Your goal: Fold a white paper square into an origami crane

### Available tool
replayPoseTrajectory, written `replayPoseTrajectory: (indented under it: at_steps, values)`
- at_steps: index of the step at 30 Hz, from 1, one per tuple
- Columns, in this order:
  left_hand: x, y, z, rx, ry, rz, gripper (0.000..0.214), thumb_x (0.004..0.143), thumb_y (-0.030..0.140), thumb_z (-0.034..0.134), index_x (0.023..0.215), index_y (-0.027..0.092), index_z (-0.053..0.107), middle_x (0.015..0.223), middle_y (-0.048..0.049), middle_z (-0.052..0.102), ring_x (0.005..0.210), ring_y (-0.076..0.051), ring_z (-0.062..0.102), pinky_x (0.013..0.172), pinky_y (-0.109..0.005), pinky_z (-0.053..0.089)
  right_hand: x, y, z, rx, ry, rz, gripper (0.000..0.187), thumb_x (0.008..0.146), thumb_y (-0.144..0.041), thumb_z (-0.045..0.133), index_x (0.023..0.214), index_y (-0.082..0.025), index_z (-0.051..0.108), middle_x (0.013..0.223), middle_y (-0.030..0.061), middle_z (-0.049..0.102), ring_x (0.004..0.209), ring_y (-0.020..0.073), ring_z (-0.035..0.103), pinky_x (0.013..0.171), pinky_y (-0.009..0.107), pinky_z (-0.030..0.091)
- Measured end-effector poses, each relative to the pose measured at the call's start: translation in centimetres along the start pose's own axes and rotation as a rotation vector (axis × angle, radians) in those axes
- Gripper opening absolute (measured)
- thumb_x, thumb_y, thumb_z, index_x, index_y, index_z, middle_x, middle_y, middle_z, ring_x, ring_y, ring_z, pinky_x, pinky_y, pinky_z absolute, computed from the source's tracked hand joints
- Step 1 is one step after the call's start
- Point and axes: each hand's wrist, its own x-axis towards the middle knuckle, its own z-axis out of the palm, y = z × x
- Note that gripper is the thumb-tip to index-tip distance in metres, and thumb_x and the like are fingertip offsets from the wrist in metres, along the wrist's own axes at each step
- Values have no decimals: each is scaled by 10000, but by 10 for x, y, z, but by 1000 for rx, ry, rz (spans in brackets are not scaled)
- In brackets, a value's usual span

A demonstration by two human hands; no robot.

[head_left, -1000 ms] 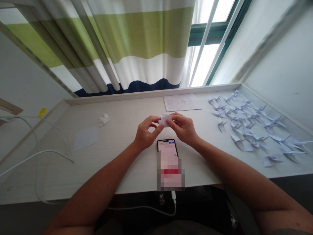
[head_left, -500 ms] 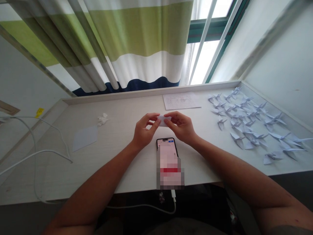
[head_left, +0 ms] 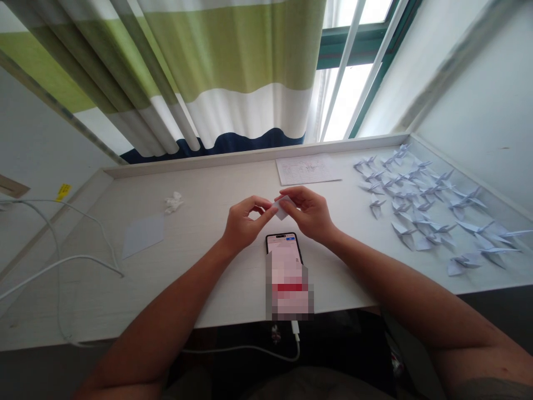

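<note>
Above the desk's middle, a small folded piece of white paper [head_left: 282,211] is pinched between my two hands. My left hand [head_left: 249,220] has thumb and fingertips closed at the paper's left corner. My right hand [head_left: 308,213] grips its right side, the thumb lying across its face and the fingers behind. The paper is tilted with one corner pointing down, and its far side is hidden by my fingers. Just below my hands lies a phone [head_left: 285,261] with its screen lit and partly blurred out.
Several folded paper cranes [head_left: 420,200] cover the desk's right side. A printed sheet [head_left: 308,170] lies at the back. To the left are a square of paper [head_left: 144,235], a crumpled tissue [head_left: 173,202] and a white cable [head_left: 91,257]. A charging plug [head_left: 295,329] hangs at the front edge.
The folded paper has turned from lying level between both hands to a tilted, corner-down position. My right thumb now reaches across it, and my left fingers have slid to its left corner.
</note>
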Motion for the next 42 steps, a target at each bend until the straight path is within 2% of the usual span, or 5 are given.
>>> replayPoseTrajectory:
  at_steps: [10,21,30,35,42]
  values:
    - [1,-4,3,-148,2,-202,257,872,388,829,790,175,710,897,-71,788,721,-155,696,694,-309,592,3,7,0,47,43,40,279,906,-412,808,1109,-243,721,922,15,771,865,171,742,768,338,620]
    - [1,-3,2,-72,-67,-170,247,899,333,771,747,185,647,907,-70,773,786,-166,702,749,-315,573,5,1,-1,-36,23,42,144,912,-349,779,977,-226,742,927,35,785,866,188,748,807,380,625]
    - [3,-3,4,-192,-21,-219,274,824,341,853,750,177,646,864,-62,763,769,-160,707,730,-304,595,6,4,0,88,29,82,276,878,-462,827,954,-230,697,961,45,807,958,217,785,919,441,647]
    - [4,-8,2,-200,-29,-254,232,816,310,862,948,184,719,784,-16,750,689,-148,707,690,-292,592,6,4,0,115,22,104,301,874,-465,833,1019,-238,699,967,48,813,969,222,797,924,439,651]
    - [2,-10,2,-97,-40,-218,144,850,323,829,899,189,807,883,-53,805,762,-178,736,742,-328,621,6,8,0,157,3,88,265,888,-426,825,1035,-240,709,972,45,817,973,217,801,928,433,656]
